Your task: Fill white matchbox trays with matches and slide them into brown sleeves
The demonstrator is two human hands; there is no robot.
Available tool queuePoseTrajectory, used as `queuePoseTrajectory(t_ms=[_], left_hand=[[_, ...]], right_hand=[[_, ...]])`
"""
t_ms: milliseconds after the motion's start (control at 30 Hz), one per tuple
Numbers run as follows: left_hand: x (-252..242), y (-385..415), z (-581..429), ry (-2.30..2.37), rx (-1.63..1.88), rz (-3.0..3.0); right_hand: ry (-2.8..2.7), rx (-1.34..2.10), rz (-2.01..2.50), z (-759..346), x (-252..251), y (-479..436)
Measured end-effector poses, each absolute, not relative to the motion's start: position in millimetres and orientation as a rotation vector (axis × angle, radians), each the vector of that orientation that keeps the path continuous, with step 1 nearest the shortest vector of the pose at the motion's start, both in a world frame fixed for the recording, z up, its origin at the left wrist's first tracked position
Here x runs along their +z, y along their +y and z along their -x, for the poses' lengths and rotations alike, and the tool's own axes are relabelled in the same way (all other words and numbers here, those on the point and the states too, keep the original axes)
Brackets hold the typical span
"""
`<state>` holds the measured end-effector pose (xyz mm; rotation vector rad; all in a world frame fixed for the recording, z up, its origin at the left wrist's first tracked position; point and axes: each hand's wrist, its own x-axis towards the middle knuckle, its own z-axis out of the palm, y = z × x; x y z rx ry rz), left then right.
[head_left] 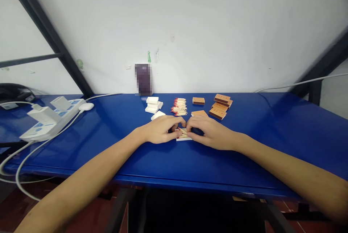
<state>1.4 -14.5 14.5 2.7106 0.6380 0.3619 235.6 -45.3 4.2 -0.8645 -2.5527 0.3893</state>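
My left hand (162, 129) and my right hand (208, 131) meet at the middle of the blue table (108, 142), fingers curled and pinched around a small white matchbox tray (183, 137) filled with red-tipped matches. Both hands touch the tray and its matches. Just behind lies a loose pile of matches (179, 106). To its left sit a few white inner trays (153, 105), one more (158, 115) near my left knuckles. To the right lie brown matchbox sleeves: one alone (198, 100), one (199, 113) by my right hand, and a stack (220, 106).
A white power strip (49, 118) with plugs and cables lies at the table's left end, beside a white puck-like device (86, 106). A dark blurred object (143, 79) leans on the white wall. Black frame bars slant at both sides. The table's front edge is near my forearms.
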Motion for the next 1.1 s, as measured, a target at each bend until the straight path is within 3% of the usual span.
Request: queuePoseTrajectory(t_ms=[800, 1100], left_hand=[[14, -19, -4, 0.638, 0.419, -2.847], [14, -19, -5, 0.661, 0.424, -2.877]], right_hand=[[-2.532, 0.279, 0.76, -237, 12, -49], [-2.575, -0.001, 1.152, -271, 13, -22]])
